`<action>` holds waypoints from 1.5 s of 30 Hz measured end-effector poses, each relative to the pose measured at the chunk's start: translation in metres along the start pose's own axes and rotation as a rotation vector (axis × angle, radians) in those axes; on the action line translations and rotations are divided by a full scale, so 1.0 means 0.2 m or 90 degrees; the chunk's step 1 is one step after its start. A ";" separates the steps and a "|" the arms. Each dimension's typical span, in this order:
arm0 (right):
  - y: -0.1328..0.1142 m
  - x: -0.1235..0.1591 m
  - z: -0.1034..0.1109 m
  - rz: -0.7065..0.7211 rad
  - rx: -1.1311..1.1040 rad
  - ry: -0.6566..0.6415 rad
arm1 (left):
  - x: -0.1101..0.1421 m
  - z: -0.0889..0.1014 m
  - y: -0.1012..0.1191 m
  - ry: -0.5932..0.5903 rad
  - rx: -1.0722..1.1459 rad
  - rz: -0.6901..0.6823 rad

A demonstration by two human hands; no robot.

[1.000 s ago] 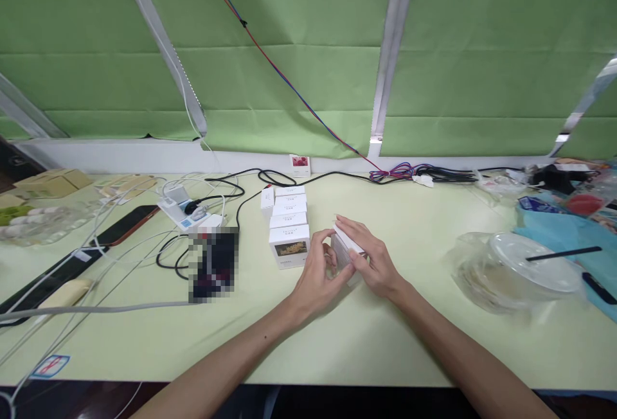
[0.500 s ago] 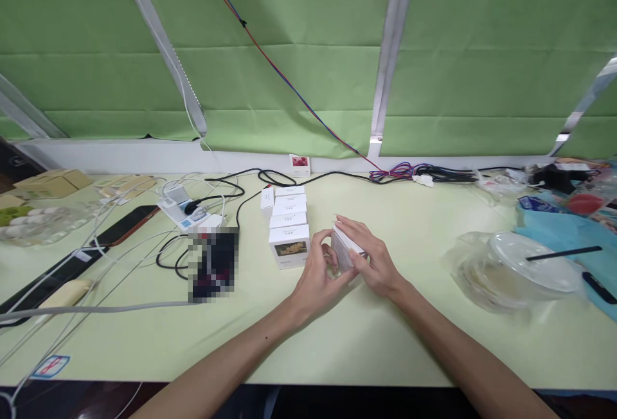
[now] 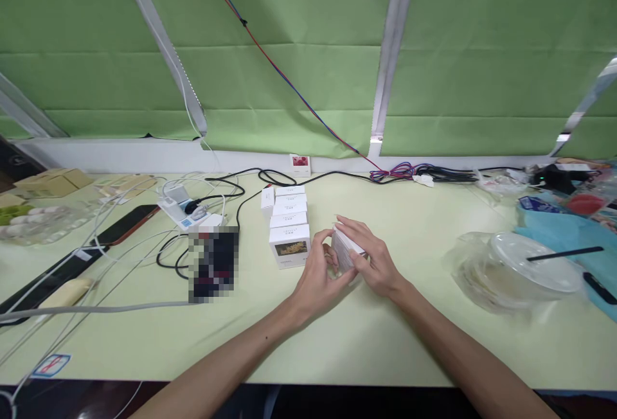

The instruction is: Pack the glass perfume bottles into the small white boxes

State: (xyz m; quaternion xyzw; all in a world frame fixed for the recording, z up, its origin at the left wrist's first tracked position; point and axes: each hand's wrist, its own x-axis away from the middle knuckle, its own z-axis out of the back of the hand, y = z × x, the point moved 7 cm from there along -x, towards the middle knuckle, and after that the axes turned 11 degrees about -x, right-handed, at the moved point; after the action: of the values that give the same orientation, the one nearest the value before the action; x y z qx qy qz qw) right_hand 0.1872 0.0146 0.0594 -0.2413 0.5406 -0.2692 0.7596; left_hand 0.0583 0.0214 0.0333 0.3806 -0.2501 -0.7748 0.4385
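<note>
A small white box [image 3: 342, 253] is held tilted between my two hands, over the pale green table. My left hand [image 3: 313, 277] curls around its left and lower side, the thumb near the bottom edge. From the right, my right hand [image 3: 378, 263] lies over the box's top and right side, its thumb pressed on the near edge. Much of the box is hidden by the fingers. Just left of my left hand stands a row of several white boxes [image 3: 289, 235]; the nearest has a dark picture on its front.
Another small white box [image 3: 300, 165] with a red picture leans at the back. Left lie a power strip [image 3: 186, 210], tangled cables and a long black object [image 3: 53, 281]. On the right sits a bagged round container [image 3: 533, 258] with a black stick on its lid, beside a blue sheet [image 3: 554, 229].
</note>
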 end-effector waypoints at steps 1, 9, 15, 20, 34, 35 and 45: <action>0.00 0.00 0.00 -0.001 0.000 0.001 | 0.00 0.00 0.00 0.001 0.001 -0.002; -0.01 0.00 0.00 -0.004 0.007 0.001 | 0.00 -0.01 0.00 -0.001 0.005 0.001; -0.01 0.00 0.00 -0.011 0.000 -0.005 | 0.00 0.00 0.00 0.002 0.006 0.001; -0.01 -0.01 0.00 -0.012 -0.006 -0.009 | 0.00 -0.01 0.00 0.000 0.007 0.007; 0.00 -0.01 0.01 -0.025 -0.029 -0.028 | 0.00 0.00 0.00 0.001 -0.008 0.002; 0.01 -0.01 0.01 -0.026 -0.032 -0.027 | 0.00 0.00 0.00 0.001 -0.011 0.001; 0.01 -0.01 0.01 -0.041 -0.037 -0.022 | 0.00 0.00 -0.02 -0.006 -0.030 0.006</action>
State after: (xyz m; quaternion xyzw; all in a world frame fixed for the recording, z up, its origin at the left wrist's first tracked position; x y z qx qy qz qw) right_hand 0.1888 0.0177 0.0604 -0.2852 0.5268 -0.2735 0.7526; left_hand 0.0573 0.0234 0.0311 0.3656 -0.2356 -0.7801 0.4497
